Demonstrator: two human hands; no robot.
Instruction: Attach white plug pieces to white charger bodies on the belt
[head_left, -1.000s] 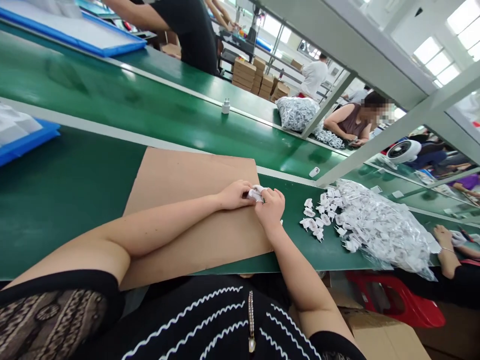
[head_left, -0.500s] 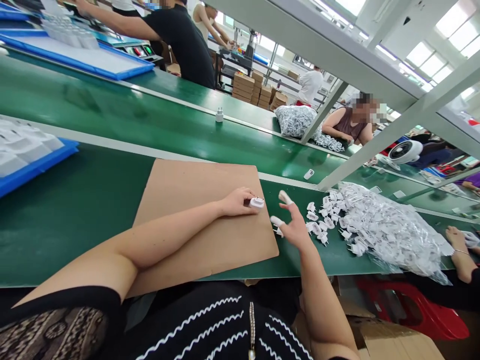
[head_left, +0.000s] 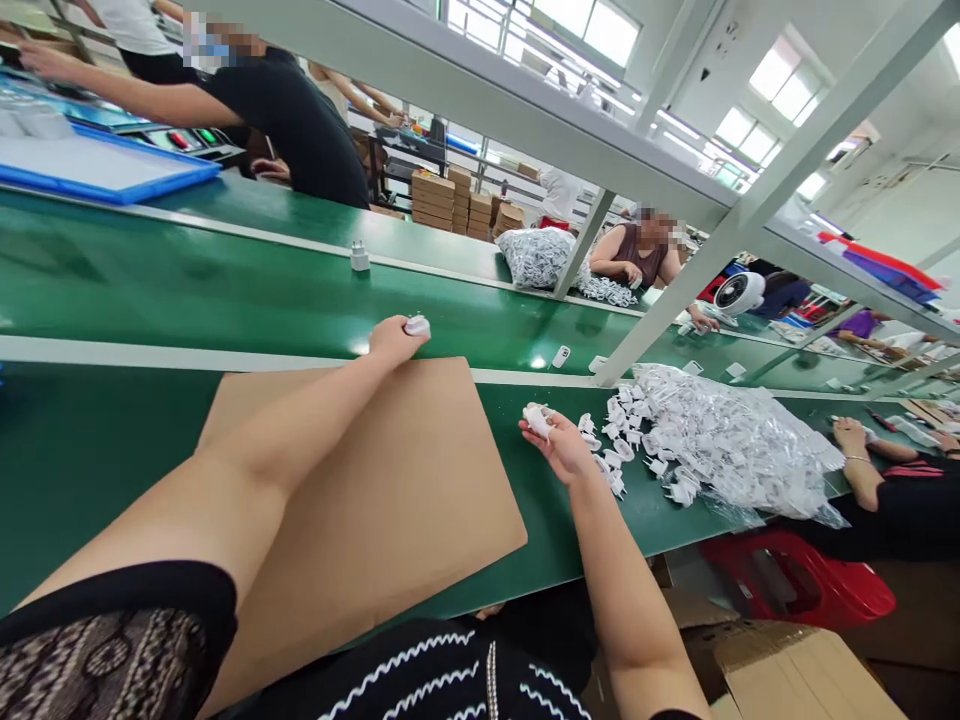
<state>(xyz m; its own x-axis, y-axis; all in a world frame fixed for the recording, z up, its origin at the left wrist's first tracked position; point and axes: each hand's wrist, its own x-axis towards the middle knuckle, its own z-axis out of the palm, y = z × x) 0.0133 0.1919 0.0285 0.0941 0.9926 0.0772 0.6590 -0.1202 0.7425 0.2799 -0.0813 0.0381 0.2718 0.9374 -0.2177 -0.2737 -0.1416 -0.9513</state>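
Note:
My left hand (head_left: 396,340) is closed round a white plug part (head_left: 418,326) with its pins pointing up. It is over the far edge of the brown cardboard sheet (head_left: 360,500), by the green conveyor belt (head_left: 285,310). To the right of the sheet, my right hand (head_left: 564,448) is turned partly palm up, its fingers pinched on a small white plug part (head_left: 537,418). White finger covers on that hand blend with the part, so its outline is unclear. Beside this hand lie several loose white plug parts (head_left: 619,440).
A large clear bag of white parts (head_left: 742,440) lies at the right. On the belt stand a white charger (head_left: 360,257) and a flat white piece (head_left: 561,356). A metal post (head_left: 675,290) rises at the belt's edge. Co-workers sit across and at the right.
My left hand has moved forward and left with its plug part, from the cardboard to the belt side. My right hand has turned up and closed on a white part. The view has shifted right.

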